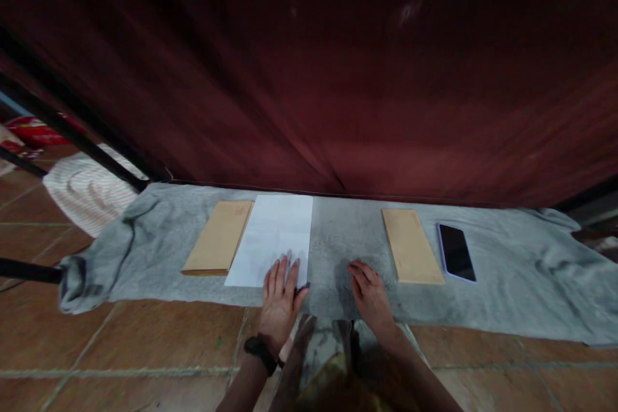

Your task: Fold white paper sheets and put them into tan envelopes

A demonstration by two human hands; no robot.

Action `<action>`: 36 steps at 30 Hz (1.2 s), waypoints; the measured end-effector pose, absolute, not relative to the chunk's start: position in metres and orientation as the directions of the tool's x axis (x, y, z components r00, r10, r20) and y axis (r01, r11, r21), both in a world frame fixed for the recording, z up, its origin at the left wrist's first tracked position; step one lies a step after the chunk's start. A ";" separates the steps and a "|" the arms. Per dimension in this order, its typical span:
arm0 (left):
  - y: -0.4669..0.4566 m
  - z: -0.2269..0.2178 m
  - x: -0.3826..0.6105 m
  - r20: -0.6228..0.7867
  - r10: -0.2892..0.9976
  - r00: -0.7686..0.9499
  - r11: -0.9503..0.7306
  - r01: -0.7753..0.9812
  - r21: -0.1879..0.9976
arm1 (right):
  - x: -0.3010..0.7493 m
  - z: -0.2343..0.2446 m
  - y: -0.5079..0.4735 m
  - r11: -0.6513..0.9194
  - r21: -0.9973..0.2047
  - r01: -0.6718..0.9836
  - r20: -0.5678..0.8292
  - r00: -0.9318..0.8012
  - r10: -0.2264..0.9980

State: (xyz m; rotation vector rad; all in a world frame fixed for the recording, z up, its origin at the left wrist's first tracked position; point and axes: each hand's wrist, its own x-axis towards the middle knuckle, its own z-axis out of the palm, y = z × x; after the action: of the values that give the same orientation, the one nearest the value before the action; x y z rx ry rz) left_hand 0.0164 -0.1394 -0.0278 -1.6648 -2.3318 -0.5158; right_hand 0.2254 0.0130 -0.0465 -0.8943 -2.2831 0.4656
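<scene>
My left hand [280, 299] lies flat with fingers stretched out, its fingertips on the near right corner of a white sheet of paper [273, 235]. My right hand [369, 293] rests on the grey cloth [338, 238] with fingers loosely curled down, holding nothing, a little left of a brown envelope [411, 246]. A second brown envelope stack [219, 237] lies against the paper's left edge. A dark watch or band is on my left wrist.
A black phone [456, 252] lies face up right of the right envelope. A dark red curtain [338, 77] hangs behind the cloth. The floor is brown tile [145, 347]. A striped cloth [87, 190] and dark metal bars [72, 132] are at left.
</scene>
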 end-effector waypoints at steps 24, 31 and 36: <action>-0.057 -0.024 0.084 0.191 0.975 0.110 -0.152 0.964 0.217 | 0.297 -0.031 0.047 0.642 -0.462 0.612 0.420 -0.487 0.766; -0.047 -0.041 0.092 0.291 0.956 -0.031 -0.103 0.895 0.435 | 0.345 -0.028 0.068 0.508 -0.514 0.691 0.468 -0.270 0.841; -0.018 -0.043 0.142 0.296 0.950 -0.099 -0.103 0.797 0.595 | 0.370 -0.044 0.068 0.434 -0.550 0.714 0.462 -0.173 0.870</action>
State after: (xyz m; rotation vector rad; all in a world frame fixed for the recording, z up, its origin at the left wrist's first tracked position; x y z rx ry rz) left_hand 0.1423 -0.0177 -0.0432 -2.2438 -2.2387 -1.1419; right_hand 0.3696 0.0677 -0.0443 -1.3347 -1.9412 0.2655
